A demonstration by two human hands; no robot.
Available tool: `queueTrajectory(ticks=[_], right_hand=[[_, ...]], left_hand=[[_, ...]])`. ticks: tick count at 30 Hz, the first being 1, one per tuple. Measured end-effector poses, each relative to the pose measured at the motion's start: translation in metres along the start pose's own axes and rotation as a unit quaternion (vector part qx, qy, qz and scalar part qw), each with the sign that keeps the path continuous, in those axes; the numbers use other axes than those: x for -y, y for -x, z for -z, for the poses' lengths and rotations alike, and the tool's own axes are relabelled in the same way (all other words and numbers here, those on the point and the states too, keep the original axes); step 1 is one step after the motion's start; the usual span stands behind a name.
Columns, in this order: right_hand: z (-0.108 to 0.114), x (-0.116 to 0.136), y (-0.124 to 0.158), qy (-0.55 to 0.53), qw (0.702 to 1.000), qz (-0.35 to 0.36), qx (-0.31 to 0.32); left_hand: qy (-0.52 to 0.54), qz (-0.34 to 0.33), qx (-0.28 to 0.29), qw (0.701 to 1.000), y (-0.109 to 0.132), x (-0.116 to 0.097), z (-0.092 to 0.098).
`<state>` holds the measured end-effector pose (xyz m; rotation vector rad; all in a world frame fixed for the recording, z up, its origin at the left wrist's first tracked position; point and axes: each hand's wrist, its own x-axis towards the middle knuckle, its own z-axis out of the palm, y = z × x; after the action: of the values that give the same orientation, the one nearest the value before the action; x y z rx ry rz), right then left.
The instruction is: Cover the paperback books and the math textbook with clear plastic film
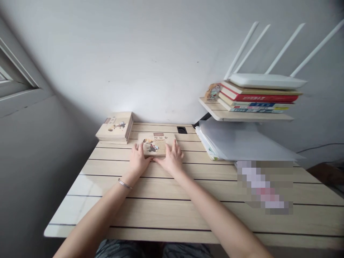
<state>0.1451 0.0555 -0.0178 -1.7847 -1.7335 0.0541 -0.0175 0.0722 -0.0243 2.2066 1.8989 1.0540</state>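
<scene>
A small beige book (155,142) with a picture on its cover lies flat on the slatted wooden table (172,211). Both my hands grip it from the near side. My left hand (139,159) holds its left edge, with a silver bracelet on that wrist. My right hand (172,157) holds its right edge, fingers along the side. Behind and to the left sits a stack of similar beige books (116,127).
A pile of white folders (236,143) lies at the right of the table. Above it a small shelf (228,115) carries several books (255,98) and a white router (264,80) with antennas. A grey wall stands behind; a black cable hole (182,129) is near the back edge.
</scene>
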Motion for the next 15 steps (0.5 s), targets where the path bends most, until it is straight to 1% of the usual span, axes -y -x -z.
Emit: queueTrajectory(ticks=[1, 3, 6, 10, 12, 15], right_hand=[[-0.002, -0.001, -0.002, -0.002, 1.000, -0.008, -0.009], [-0.003, -0.012, -0.006, -0.008, 1.000, -0.014, -0.015], [0.002, -0.039, -0.015, -0.032, 0.999, 0.007, 0.013], [0.011, -0.074, -0.026, -0.095, 0.994, 0.037, 0.043], [0.015, -0.087, -0.030, -0.130, 0.989, 0.038, 0.058], [0.018, -0.098, -0.033, -0.178, 0.980, 0.043, 0.080]], left_hand=[[-0.001, -0.003, 0.002, 1.000, -0.002, 0.003, 0.001], [-0.003, -0.019, 0.015, 1.000, -0.005, 0.012, 0.005], [-0.019, -0.051, 0.056, 0.997, -0.011, 0.027, 0.013], [-0.027, -0.105, 0.110, 0.988, -0.021, 0.041, 0.021], [-0.023, -0.127, 0.125, 0.984, -0.024, 0.045, 0.024], [-0.022, -0.158, 0.140, 0.977, -0.027, 0.049, 0.028]])
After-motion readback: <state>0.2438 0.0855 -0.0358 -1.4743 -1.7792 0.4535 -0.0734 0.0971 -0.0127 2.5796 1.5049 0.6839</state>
